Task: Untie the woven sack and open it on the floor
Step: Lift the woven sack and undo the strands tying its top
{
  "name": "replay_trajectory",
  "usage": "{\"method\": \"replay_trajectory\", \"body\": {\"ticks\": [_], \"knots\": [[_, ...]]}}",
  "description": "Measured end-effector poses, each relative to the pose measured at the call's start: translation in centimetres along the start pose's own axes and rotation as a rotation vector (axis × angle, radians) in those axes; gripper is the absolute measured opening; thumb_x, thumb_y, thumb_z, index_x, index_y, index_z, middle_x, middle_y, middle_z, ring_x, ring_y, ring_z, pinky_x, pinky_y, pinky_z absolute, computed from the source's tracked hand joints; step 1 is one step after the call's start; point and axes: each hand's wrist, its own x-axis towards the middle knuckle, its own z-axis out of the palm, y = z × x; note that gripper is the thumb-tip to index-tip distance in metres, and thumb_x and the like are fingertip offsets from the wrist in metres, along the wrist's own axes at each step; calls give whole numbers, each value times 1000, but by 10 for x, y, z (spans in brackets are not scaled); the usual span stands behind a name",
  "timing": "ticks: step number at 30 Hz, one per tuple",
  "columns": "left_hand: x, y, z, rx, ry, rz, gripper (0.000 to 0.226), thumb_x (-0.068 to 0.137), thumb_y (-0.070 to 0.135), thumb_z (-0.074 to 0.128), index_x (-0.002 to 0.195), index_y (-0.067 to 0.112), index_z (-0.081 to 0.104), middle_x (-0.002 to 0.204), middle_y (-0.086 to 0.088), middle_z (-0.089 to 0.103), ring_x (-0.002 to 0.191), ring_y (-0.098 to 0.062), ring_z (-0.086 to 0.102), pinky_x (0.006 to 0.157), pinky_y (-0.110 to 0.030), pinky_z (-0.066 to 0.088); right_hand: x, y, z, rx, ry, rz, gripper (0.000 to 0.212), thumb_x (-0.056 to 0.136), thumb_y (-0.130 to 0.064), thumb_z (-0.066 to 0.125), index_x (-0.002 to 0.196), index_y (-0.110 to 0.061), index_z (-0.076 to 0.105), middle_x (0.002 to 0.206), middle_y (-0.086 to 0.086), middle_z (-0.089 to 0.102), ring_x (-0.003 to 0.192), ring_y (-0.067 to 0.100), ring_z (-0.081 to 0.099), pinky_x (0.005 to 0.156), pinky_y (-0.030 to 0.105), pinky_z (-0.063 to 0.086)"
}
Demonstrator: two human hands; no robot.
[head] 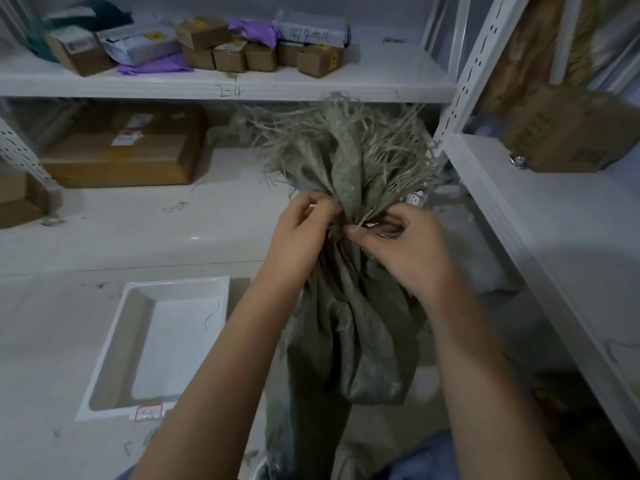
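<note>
A grey-green woven sack (353, 327) stands upright in front of me, its neck gathered tight. Above the neck its frayed top (346, 147) fans out in loose strands. My left hand (301, 233) pinches the left side of the neck with thumb and fingers. My right hand (405, 247) grips the right side of the neck, thumb pressed at the tie. The tie itself is hidden between my fingers. The sack's lower part runs down between my forearms to the floor.
A white shallow tray (114, 341) lies on the low surface to my left. White metal shelves hold cardboard boxes (121, 150) and parcels (242, 46) behind the sack. A shelf upright (474, 81) and a shelf with a box (568, 133) stand close on the right.
</note>
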Motion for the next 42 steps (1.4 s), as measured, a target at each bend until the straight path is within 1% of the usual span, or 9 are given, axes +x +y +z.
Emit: {"method": "replay_trajectory", "body": {"ticks": [3, 6, 11, 15, 19, 26, 29, 34, 42], "knots": [[-1, -5, -2, 115, -138, 92, 24, 88, 18, 60, 112, 21, 60, 103, -5, 66, 91, -11, 61, 77, -16, 47, 3, 1, -6, 55, 66, 21, 31, 77, -9, 76, 60, -29, 60, 56, -20, 64, 58, -10, 60, 63, 13, 47], [2, -15, -3, 262, -180, 229, 46, 87, 28, 60, 131, 19, 51, 127, -1, 62, 116, -12, 59, 102, -34, 47, 3, -2, -6, 53, 77, 2, 23, 81, -14, 73, 67, -28, 61, 67, -18, 67, 67, -5, 65, 67, 13, 51], [4, -25, 1, 214, -70, 288, 28, 91, 11, 57, 111, 19, 39, 99, -6, 67, 93, -20, 66, 90, -44, 53, 5, -8, -5, 25, 57, -13, 20, 85, -19, 68, 70, -32, 63, 70, -18, 67, 70, -6, 64, 68, 11, 49], [8, -25, 0, 103, -8, 281, 25, 92, 4, 48, 89, 25, 35, 91, -34, 57, 81, -44, 59, 76, -55, 49, 7, -15, -13, 218, 27, 150, 23, 93, -27, 56, 73, -33, 62, 73, -14, 65, 59, -6, 62, 50, 12, 48], [13, -27, -1, 126, -17, 329, 35, 88, -11, 44, 71, 19, 40, 71, -10, 45, 70, -19, 44, 65, -32, 36, 12, -13, -22, 363, 73, 250, 25, 99, -20, 43, 83, -27, 61, 88, -7, 68, 64, 6, 66, 49, 14, 47], [12, -24, -3, -8, -105, 350, 31, 90, -12, 43, 77, 17, 48, 74, -3, 50, 67, -10, 48, 62, -19, 36, 4, 0, -20, 112, -232, 155, 42, 85, 3, 63, 89, -38, 58, 94, -15, 61, 97, 9, 58, 91, 15, 45], [8, -20, -2, -109, -142, 331, 26, 91, -7, 43, 84, 17, 50, 87, -16, 54, 78, -21, 51, 68, -31, 39, 4, 2, -16, 7, -168, 109, 39, 78, -5, 73, 95, -36, 55, 93, -10, 59, 90, 1, 56, 80, 7, 43], [8, -20, 0, -61, -161, 366, 10, 91, 7, 54, 92, 16, 52, 86, -4, 56, 80, -12, 53, 73, -21, 43, 3, -5, -11, 26, -114, 44, 41, 75, -1, 74, 78, -37, 54, 69, -16, 51, 56, -18, 52, 56, -1, 39], [13, -21, -5, 104, -92, 450, 26, 85, -6, 60, 94, 16, 51, 95, 3, 60, 80, 6, 60, 71, -12, 46, 2, -9, -11, -86, -94, 52, 31, 70, -31, 79, 87, -39, 54, 85, -22, 60, 80, -10, 58, 71, 8, 47]]}}
